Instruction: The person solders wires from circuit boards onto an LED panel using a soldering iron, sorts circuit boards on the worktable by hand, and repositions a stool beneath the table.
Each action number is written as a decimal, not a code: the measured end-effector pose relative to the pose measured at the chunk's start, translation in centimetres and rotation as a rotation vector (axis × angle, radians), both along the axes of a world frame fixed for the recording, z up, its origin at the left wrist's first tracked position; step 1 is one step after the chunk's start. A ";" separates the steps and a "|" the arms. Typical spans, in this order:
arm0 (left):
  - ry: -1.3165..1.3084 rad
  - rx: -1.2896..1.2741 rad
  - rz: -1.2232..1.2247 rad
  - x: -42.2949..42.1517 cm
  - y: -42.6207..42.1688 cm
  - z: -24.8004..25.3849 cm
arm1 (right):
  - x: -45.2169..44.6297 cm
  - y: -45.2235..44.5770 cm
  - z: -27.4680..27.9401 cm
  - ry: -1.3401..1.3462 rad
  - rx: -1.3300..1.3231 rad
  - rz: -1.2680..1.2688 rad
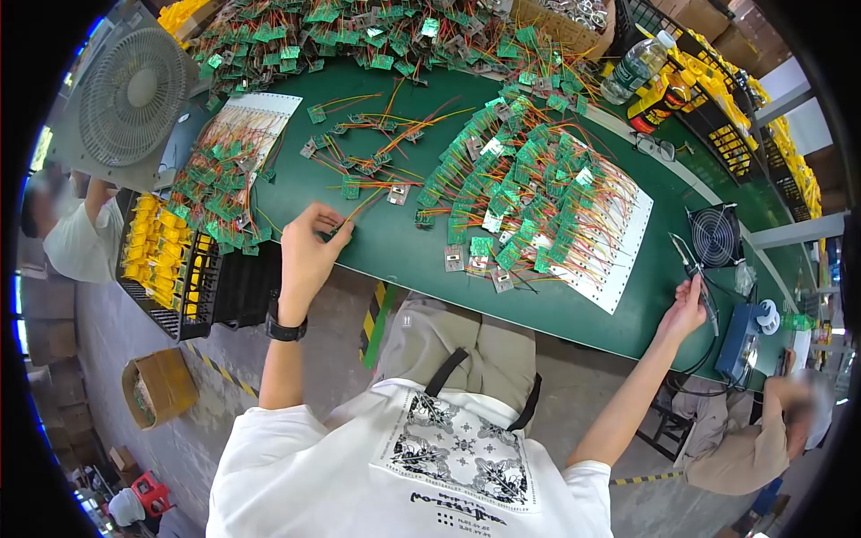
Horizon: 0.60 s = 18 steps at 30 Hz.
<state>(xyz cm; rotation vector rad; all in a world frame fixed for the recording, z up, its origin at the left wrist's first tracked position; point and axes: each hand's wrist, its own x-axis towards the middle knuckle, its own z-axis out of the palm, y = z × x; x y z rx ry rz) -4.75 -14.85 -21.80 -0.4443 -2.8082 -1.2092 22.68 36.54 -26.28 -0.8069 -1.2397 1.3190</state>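
Note:
My left hand (309, 251) is closed near the table's front edge, thumb and fingers pinched on a small circuit board (326, 236) that they mostly hide. Thin wires run up from about the fingertips. At the right, my right hand (685, 312) grips a soldering iron (687, 258), its tip pointing up and away from me. Between the hands, several rows of wired green circuit boards (529, 179) lie over a white perforated sheet (619, 260). A few loose wired boards (350, 186) lie just beyond my left hand.
More wired boards (215, 188) cover another white sheet (273, 112) at left, with a big heap (359, 36) behind. A large fan (139, 85), crate of yellow parts (161, 255), small black fan (715, 238), blue soldering station (740, 336) and bottle (637, 70) stand around. Co-workers sit at both sides.

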 end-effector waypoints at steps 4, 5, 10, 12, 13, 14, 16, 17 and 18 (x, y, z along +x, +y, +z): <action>-0.149 0.144 -0.069 0.4 -0.4 0.0 | -0.1 -0.1 0.0 0.008 0.013 -0.005; -0.210 0.181 -0.085 0.5 -0.5 -0.1 | -0.1 -0.1 0.1 0.008 0.017 0.002; -0.345 0.181 -0.073 1.1 -1.1 0.2 | -0.1 0.0 0.0 -0.004 0.023 -0.002; -0.375 0.189 -0.088 1.3 -1.1 0.0 | -0.1 0.0 0.0 -0.009 0.016 -0.004; -0.378 0.278 -0.087 1.5 -0.9 -0.2 | -0.1 0.0 0.0 -0.011 0.016 -0.006; -0.380 0.367 -0.087 1.8 -0.7 -0.3 | -0.1 0.1 -0.1 -0.008 0.014 -0.006; -0.363 0.382 -0.110 2.3 0.1 0.4 | -0.2 0.0 0.0 -0.008 0.011 -0.010; -0.346 0.397 -0.130 2.7 0.4 0.8 | -0.2 0.0 0.0 0.004 0.004 -0.003; -0.354 0.397 -0.138 3.0 0.6 0.9 | -0.2 0.0 0.0 0.013 -0.002 0.001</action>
